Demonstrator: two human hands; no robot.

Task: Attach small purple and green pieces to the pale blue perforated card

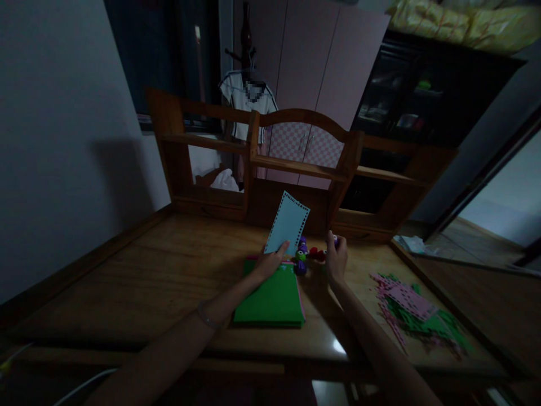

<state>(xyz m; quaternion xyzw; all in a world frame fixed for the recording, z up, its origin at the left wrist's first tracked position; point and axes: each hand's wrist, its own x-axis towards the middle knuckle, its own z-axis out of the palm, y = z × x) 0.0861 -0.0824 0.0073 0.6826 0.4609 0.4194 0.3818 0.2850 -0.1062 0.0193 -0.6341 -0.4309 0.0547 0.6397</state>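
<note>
1. While the left hand [273, 261] pinches a flat, dark-bordered pale-blue sheet [287, 224], it tilts at the smooth green stack's [268, 299] twelve o'clock.
2. Rounded purple figures [301, 267] lie at one.
3. At two, the right hand [337, 258] curls; whether it grips anything, I cannot tell.
4. Thin pink-and-green strips [442, 325] heap at three.

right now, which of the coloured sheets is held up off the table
The light blue sheet with the dark dashed border, in the left hand; the green sheet lies flat, and the pink sheet rests on the heap of strips.
</note>
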